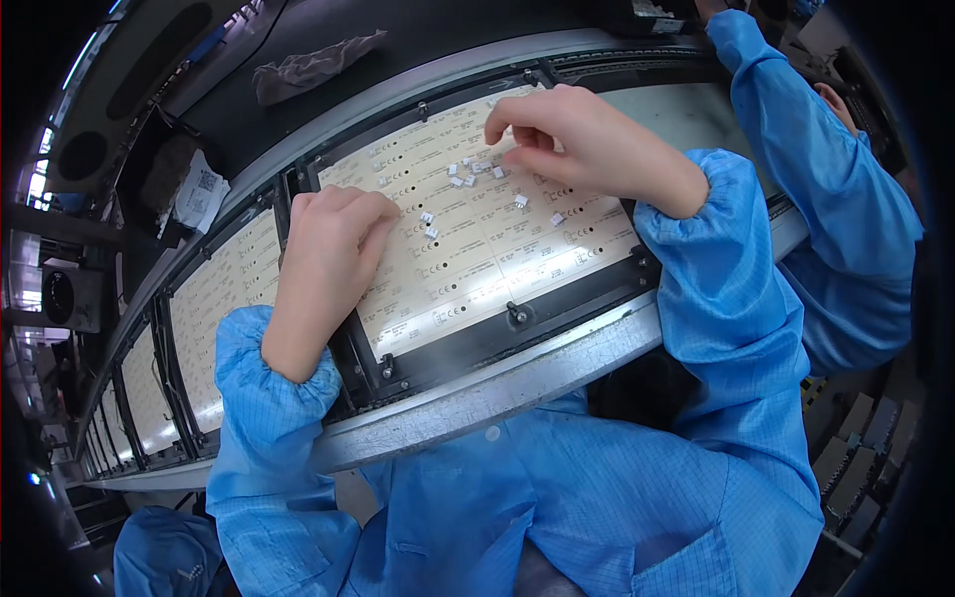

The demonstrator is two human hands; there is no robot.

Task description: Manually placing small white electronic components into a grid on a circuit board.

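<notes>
Left hand (333,249): some fingers turn under; their tips are hidden, grip unclear. Right hand (595,137): curled fingers are partly screened by the hand itself. Panel (461,274) print and fine detail on white parts (498,172): too small to resolve. Co-worker's hand (710,8): upper edge cuts it.

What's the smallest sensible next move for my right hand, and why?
Probably a pinch on one of the nearest white parts: your right hand is beside the cluster, thumb and index apart, and those parts lie scattered at odd angles on the board.
</notes>
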